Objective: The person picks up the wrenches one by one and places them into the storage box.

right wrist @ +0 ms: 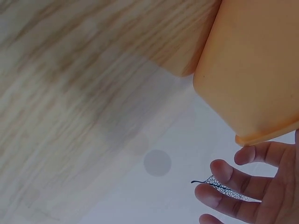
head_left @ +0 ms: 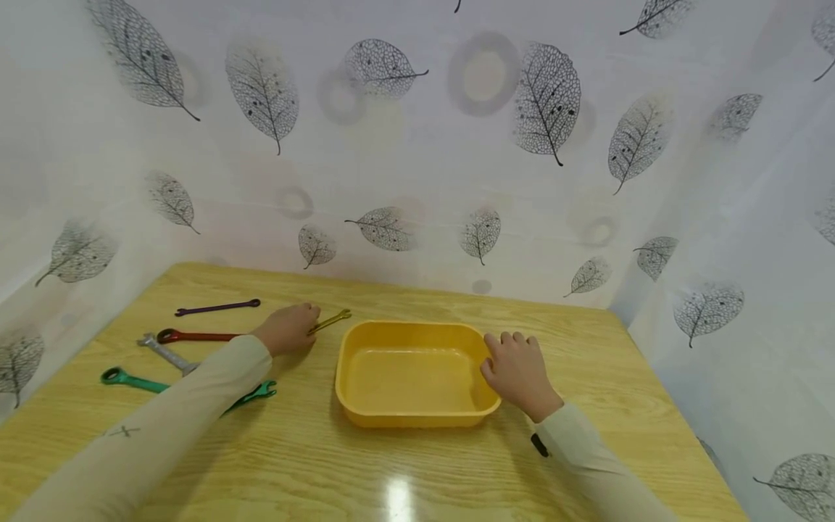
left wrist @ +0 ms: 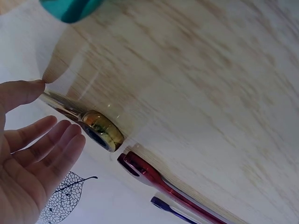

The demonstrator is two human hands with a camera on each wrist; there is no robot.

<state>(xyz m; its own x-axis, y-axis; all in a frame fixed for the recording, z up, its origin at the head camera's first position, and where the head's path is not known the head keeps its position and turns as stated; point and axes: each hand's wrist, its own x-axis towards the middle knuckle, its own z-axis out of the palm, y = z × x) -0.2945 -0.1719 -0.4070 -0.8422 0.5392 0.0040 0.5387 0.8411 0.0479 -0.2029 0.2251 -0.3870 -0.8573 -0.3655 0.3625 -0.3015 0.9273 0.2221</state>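
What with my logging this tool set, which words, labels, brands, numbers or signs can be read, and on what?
No word, brand or number can be read.
Left sleeve: roughly "X", a dark mark; whether a letter, I cannot tell.
Gold wrench, red wrench, purple wrench, silver wrench, green wrench: any markings are too small or blurred to read.
Yellow tray: no text shows.
Wall covering: leaf prints, no writing.

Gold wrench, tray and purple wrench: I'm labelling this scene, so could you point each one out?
Gold wrench [left wrist: 100,123]: left wrist view, on its ring end.
Tray [head_left: 411,380]: head view, on its bare floor.
Purple wrench [head_left: 218,308]: head view, on its shaft.
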